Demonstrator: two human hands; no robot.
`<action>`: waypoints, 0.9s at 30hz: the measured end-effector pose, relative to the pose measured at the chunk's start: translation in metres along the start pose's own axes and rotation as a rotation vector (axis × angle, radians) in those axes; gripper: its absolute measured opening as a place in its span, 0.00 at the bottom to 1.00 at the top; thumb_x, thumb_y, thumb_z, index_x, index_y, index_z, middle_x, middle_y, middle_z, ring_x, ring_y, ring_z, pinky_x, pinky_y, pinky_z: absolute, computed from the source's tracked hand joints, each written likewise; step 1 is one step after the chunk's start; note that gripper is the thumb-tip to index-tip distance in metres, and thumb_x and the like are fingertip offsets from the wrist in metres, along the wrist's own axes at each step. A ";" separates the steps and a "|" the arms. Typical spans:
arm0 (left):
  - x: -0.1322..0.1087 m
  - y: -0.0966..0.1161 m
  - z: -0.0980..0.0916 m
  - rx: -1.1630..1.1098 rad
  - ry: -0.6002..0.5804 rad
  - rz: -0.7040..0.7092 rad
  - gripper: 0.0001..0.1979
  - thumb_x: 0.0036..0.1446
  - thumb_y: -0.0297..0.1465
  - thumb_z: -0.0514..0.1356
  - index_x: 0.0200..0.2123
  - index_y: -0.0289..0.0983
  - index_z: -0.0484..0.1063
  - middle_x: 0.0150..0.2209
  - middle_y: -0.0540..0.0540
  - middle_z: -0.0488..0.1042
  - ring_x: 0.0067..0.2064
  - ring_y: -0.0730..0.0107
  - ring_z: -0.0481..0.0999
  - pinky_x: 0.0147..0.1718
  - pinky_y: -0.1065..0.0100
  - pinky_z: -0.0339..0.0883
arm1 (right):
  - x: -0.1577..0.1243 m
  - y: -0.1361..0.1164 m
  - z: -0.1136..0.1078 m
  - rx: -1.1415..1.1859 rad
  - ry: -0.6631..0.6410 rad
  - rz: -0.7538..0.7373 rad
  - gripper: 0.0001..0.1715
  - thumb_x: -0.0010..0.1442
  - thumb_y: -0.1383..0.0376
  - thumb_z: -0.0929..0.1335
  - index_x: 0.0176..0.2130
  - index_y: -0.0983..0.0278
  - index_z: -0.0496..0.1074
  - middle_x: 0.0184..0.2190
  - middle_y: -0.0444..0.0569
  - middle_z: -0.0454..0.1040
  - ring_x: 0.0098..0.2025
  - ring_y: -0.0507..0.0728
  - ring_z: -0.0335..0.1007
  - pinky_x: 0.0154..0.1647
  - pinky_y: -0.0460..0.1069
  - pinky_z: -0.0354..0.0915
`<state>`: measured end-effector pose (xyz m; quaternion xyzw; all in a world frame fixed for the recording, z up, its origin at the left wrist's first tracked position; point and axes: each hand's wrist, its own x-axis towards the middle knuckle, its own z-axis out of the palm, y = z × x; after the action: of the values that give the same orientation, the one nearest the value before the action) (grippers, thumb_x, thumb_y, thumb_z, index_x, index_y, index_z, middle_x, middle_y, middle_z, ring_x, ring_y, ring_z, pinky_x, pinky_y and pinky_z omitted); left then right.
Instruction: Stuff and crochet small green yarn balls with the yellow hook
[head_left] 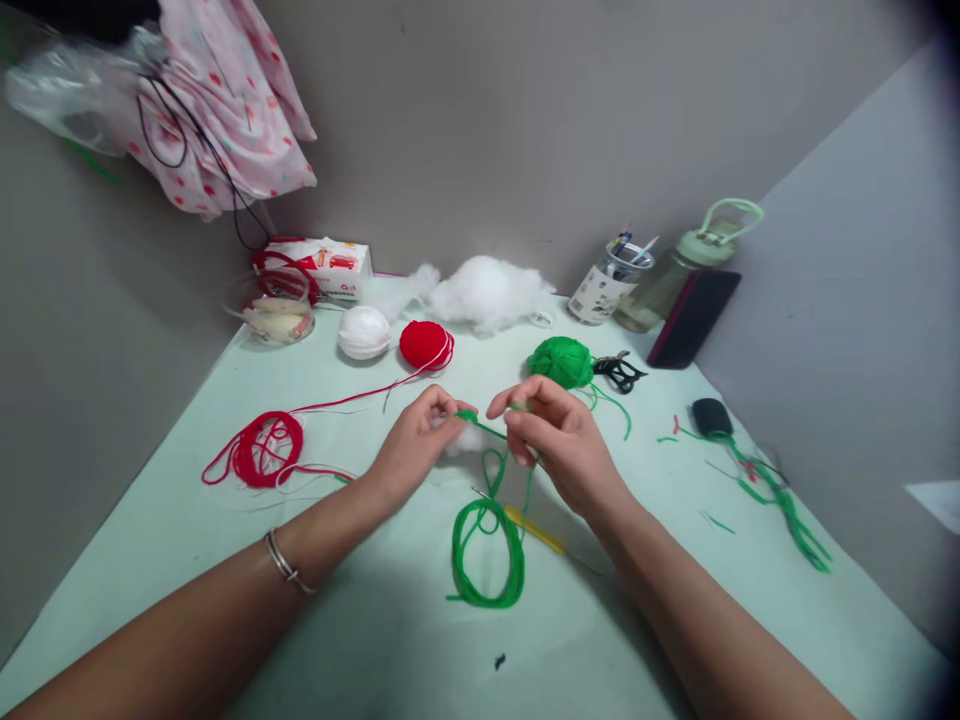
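Observation:
My left hand [421,436] pinches a small green yarn piece [466,415] between thumb and fingertips. From it a green strand runs across to my right hand [559,430], whose thumb and forefinger close on the yarn. Below the hands a coil of green yarn [456,560] lies on the table, its loops rising toward my right hand. A crochet hook with a yellow handle [536,530] rests beside the coil, partly behind its strands. Some white stuffing [465,440] sits just behind the held piece, partly hidden by my hands.
A green yarn ball [561,362] and black scissors [621,373] lie beyond my right hand. Red yarn ball [426,345], white yarn ball [364,333] and red coil [244,455] are leftward. Stuffing [491,290], a pen cup [600,290], bottle [652,285] and phone [694,318] stand behind.

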<state>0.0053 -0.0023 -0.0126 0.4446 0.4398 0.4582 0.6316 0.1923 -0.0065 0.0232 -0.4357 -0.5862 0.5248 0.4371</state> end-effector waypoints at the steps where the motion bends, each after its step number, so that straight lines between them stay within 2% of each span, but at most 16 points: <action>1: 0.000 0.000 0.000 -0.020 -0.005 -0.010 0.12 0.55 0.34 0.67 0.33 0.39 0.64 0.39 0.49 0.79 0.33 0.72 0.76 0.33 0.71 0.71 | 0.000 0.002 0.000 -0.115 0.024 -0.022 0.07 0.63 0.61 0.72 0.39 0.59 0.70 0.40 0.45 0.79 0.25 0.50 0.62 0.27 0.48 0.61; 3: 0.000 0.000 0.001 -0.055 -0.014 -0.023 0.13 0.55 0.36 0.66 0.33 0.40 0.63 0.36 0.51 0.77 0.32 0.71 0.77 0.32 0.69 0.73 | -0.001 0.007 0.001 -0.396 0.020 -0.107 0.08 0.62 0.65 0.71 0.43 0.59 0.72 0.38 0.45 0.78 0.29 0.52 0.64 0.33 0.49 0.62; 4: 0.000 0.000 0.001 -0.068 -0.019 -0.026 0.14 0.55 0.36 0.66 0.33 0.40 0.62 0.36 0.51 0.76 0.33 0.70 0.78 0.32 0.68 0.75 | -0.001 0.009 0.001 -0.508 -0.003 -0.143 0.05 0.62 0.66 0.70 0.42 0.59 0.73 0.36 0.45 0.77 0.31 0.53 0.65 0.35 0.50 0.62; 5: 0.000 0.001 0.002 -0.077 -0.023 -0.028 0.14 0.55 0.36 0.67 0.33 0.40 0.62 0.35 0.52 0.76 0.33 0.70 0.78 0.32 0.67 0.76 | -0.001 0.012 0.002 -0.582 -0.031 -0.165 0.02 0.64 0.66 0.70 0.39 0.60 0.74 0.33 0.46 0.76 0.33 0.54 0.66 0.37 0.50 0.62; 7: 0.000 0.001 0.003 -0.088 -0.035 -0.033 0.16 0.54 0.36 0.68 0.33 0.41 0.62 0.36 0.52 0.76 0.33 0.70 0.79 0.32 0.67 0.76 | -0.001 0.015 0.004 -0.634 -0.064 -0.168 0.06 0.65 0.65 0.68 0.34 0.60 0.73 0.31 0.46 0.75 0.34 0.55 0.67 0.38 0.50 0.61; 13: -0.005 0.002 0.004 -0.080 -0.071 -0.038 0.15 0.57 0.36 0.68 0.35 0.41 0.62 0.33 0.53 0.78 0.32 0.71 0.80 0.33 0.69 0.73 | -0.002 0.013 0.009 -0.548 -0.008 -0.016 0.09 0.64 0.64 0.69 0.30 0.60 0.72 0.25 0.43 0.74 0.29 0.54 0.65 0.32 0.48 0.57; 16: -0.008 0.005 0.004 -0.063 -0.104 -0.040 0.14 0.60 0.38 0.67 0.36 0.40 0.64 0.30 0.53 0.77 0.33 0.69 0.82 0.36 0.68 0.73 | -0.002 0.009 0.008 -0.530 0.044 0.056 0.09 0.60 0.65 0.69 0.27 0.61 0.71 0.20 0.39 0.68 0.24 0.51 0.56 0.28 0.47 0.52; 19: -0.008 0.006 0.004 -0.026 -0.139 -0.035 0.17 0.59 0.40 0.69 0.37 0.40 0.63 0.30 0.53 0.78 0.33 0.66 0.84 0.38 0.66 0.74 | -0.001 0.007 0.005 -0.540 0.072 0.052 0.11 0.59 0.64 0.69 0.26 0.62 0.71 0.18 0.38 0.62 0.23 0.50 0.51 0.26 0.48 0.49; 23: -0.004 0.003 0.002 0.017 -0.133 -0.018 0.16 0.59 0.40 0.67 0.36 0.40 0.62 0.32 0.51 0.79 0.30 0.67 0.82 0.33 0.66 0.73 | -0.003 0.002 0.004 -0.476 -0.055 0.043 0.13 0.65 0.60 0.67 0.30 0.62 0.71 0.21 0.38 0.63 0.25 0.51 0.54 0.28 0.48 0.52; 27: -0.004 0.002 0.005 0.063 -0.045 0.026 0.16 0.55 0.31 0.67 0.34 0.41 0.59 0.37 0.52 0.79 0.27 0.76 0.73 0.27 0.71 0.66 | -0.011 -0.008 0.010 -0.427 -0.165 0.077 0.15 0.70 0.60 0.65 0.31 0.61 0.68 0.23 0.39 0.63 0.26 0.51 0.55 0.29 0.48 0.53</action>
<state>0.0090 -0.0063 -0.0094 0.4801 0.4337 0.4423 0.6211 0.1844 -0.0197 0.0294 -0.4960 -0.7008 0.4389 0.2651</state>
